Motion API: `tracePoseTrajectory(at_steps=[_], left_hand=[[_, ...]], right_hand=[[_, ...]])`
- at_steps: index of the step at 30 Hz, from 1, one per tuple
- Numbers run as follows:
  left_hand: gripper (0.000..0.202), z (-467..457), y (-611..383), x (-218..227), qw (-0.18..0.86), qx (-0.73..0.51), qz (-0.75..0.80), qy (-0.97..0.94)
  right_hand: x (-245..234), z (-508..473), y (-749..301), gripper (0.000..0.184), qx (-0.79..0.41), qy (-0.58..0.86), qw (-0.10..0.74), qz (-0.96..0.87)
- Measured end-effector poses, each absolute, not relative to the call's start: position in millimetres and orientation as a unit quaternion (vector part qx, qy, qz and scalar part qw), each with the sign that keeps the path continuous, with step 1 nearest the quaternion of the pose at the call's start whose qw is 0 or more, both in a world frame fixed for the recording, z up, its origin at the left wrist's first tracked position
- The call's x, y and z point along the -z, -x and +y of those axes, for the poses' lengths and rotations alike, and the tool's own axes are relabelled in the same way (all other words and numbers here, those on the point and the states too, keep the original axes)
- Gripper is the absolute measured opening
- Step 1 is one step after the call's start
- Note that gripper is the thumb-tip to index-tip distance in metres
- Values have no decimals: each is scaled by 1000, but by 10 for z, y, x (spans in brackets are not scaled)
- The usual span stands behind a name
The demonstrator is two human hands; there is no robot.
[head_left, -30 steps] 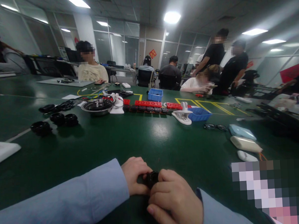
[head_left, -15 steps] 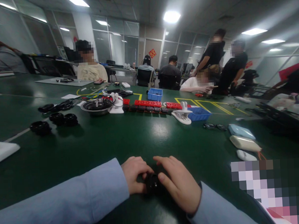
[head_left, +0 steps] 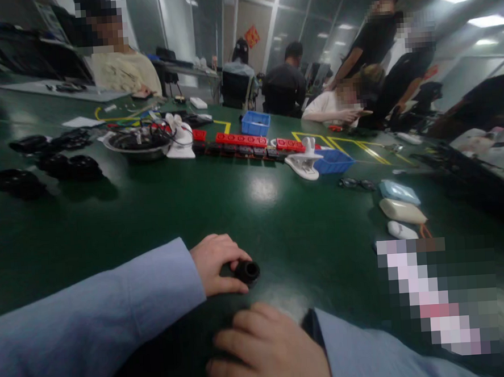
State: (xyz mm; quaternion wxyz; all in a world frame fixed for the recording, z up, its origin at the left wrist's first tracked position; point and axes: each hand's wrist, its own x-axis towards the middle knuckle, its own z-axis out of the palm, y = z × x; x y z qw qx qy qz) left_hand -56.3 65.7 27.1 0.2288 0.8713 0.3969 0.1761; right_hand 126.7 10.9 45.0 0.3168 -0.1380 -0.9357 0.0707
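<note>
A small black cylindrical part (head_left: 248,273), with a round hole in the end facing me, is on the green table. My left hand (head_left: 219,264) grips it from the left, thumb on the near side and fingers on the far side. Closer to me and lower in the picture is my right hand (head_left: 270,352), a little blurred. Its fingers are loosely bent, pointing left with gaps between them, and nothing shows in them. It is apart from the black part.
Several black round parts (head_left: 69,167) lie at the left. A metal bowl (head_left: 136,153), white clamps (head_left: 304,165), red blocks (head_left: 240,140) and blue bins (head_left: 331,161) line the table's middle. Glasses (head_left: 357,184) and pouches (head_left: 402,210) lie right. People sit and stand beyond.
My right hand has come away from the black part and moved down toward me. My left hand stays on the part, whose hole now shows. The view has tilted downward.
</note>
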Motion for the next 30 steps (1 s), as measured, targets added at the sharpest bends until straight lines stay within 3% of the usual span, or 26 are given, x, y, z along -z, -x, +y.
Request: tracePoseTrajectory(at_steps=[3, 6, 13, 18, 23, 26, 28, 30], left_hand=[[32, 669, 561, -269, 209, -174, 394, -878], [34, 682, 557, -269, 198, -158, 388, -886], [37, 705, 563, -241, 178, -144, 380, -896], [38, 692, 556, -244, 165, -142, 371, -903], [46, 608, 534, -337, 143, -106, 426, -887], [56, 578, 535, -358, 143, -83, 449, -878], [55, 576, 542, -328, 152, -87, 459, -871], [51, 580, 549, -268, 167, -100, 473, -859]], right_hand=[[-382, 55, -1246, 40, -78, 132, 124, -980], [-379, 52, -1249, 32, -96, 111, 74, -986], [-384, 188, -1237, 28, -172, 139, 115, -968], [-634, 208, -1530, 20, -147, 207, 263, -931], [-384, -659, -1930, 43, -143, 125, 382, -904], [235, -1023, -1943, 41, -289, 357, 253, -852], [635, -987, -1849, 27, -302, 449, 240, -806], [901, -791, -1691, 30, -329, 477, 233, -781]])
